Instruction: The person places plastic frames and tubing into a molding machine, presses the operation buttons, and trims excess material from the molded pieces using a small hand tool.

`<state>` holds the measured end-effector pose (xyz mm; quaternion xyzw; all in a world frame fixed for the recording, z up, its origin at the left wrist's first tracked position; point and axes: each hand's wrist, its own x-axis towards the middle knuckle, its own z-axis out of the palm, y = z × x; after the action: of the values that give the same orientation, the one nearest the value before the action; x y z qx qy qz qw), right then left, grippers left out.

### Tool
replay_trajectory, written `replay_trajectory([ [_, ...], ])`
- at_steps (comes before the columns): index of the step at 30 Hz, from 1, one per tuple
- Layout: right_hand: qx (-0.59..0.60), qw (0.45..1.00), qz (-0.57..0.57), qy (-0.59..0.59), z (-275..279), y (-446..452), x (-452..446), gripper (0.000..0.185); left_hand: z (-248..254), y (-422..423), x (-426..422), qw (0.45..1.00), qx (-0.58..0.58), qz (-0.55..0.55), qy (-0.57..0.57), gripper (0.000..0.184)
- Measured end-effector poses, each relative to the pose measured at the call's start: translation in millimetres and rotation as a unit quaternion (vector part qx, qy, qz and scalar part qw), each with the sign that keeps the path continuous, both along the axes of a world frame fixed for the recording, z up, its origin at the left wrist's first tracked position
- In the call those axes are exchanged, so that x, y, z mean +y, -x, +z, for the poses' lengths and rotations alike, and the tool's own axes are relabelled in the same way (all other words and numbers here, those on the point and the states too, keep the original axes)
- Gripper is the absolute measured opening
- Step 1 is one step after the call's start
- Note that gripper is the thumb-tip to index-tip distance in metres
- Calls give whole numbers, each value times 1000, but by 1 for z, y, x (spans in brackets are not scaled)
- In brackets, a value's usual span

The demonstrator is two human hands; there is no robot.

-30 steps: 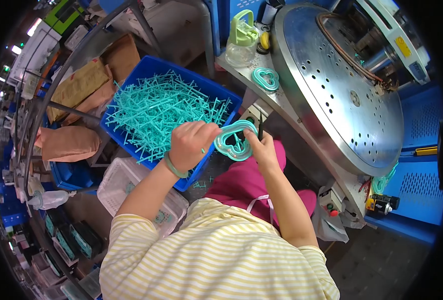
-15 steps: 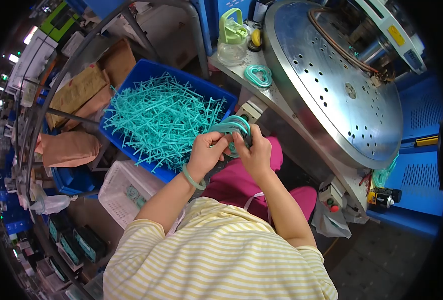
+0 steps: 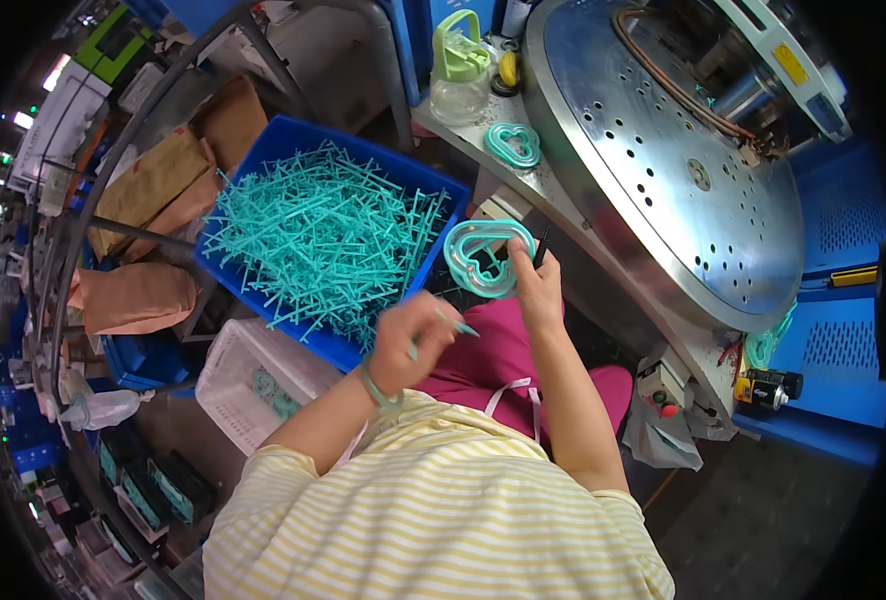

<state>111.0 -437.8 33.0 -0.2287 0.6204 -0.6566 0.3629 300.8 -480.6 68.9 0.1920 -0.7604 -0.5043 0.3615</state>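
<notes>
My right hand (image 3: 537,284) grips a stack of teal looped plastic rings (image 3: 460,262), thumb on top; a dark thin tool (image 3: 543,246) shows at its fingers. My left hand (image 3: 412,338), with a pale green bangle on the wrist, is closed round a small teal plastic piece (image 3: 466,328), a little below and left of the rings. Just beyond this hand stands a blue bin (image 3: 433,262) heaped with thin teal sticks (image 3: 313,235). The two hands are apart.
A round perforated metal plate (image 3: 663,160) stands on the bench at right. Near its edge lie more teal rings (image 3: 513,146) and a green-lidded bottle (image 3: 460,80). A white basket (image 3: 233,385) is at lower left, a brown bag (image 3: 141,297) farther left.
The left hand has come away from the rings, back toward the body, with a small teal piece in its fingers. The ring stack, earlier between both hands, is now in the right hand alone.
</notes>
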Motion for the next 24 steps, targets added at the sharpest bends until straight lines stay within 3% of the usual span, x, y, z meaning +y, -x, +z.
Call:
replay_trajectory([
  [1, -1, 1000, -1, 1, 4, 0, 4, 26, -11, -3, -3, 976, 17, 56, -210, 13],
  [2, 4, 999, 48, 9, 6, 0, 7, 26, -15, -2, -19, 944, 42, 73, -318, 15],
  [4, 5, 995, 102, 17, 11, -5, 11, 26, -29, -14, -38, 852, 86, -14, -516, 18],
  [6, 13, 981, 189, 39, 14, -14, 10, 25, -38, -14, -36, 846, 69, -57, -526, 22],
  [8, 17, 980, 195, 38, 11, -23, 6, 25, -32, -11, -34, 836, 51, -103, -537, 27],
  [10, 6, 976, 214, 34, 14, -28, 6, 25, -19, -8, -33, 889, 4, -151, -432, 30],
  [11, 18, 974, 221, 36, 13, -27, 6, 25, -12, -6, -32, 914, -34, -132, -382, 23],
  [12, 18, 975, 218, 34, 12, -27, 7, 25, -9, -5, -33, 913, -35, -136, -383, 23],
  [14, -58, 972, 226, 14, 9, -29, 8, 24, -7, -7, -37, 935, -96, -154, -304, 35],
  [24, -20, 992, 115, 40, 11, -42, 8, 26, -2, 4, -23, 918, 8, -55, -392, 26],
])
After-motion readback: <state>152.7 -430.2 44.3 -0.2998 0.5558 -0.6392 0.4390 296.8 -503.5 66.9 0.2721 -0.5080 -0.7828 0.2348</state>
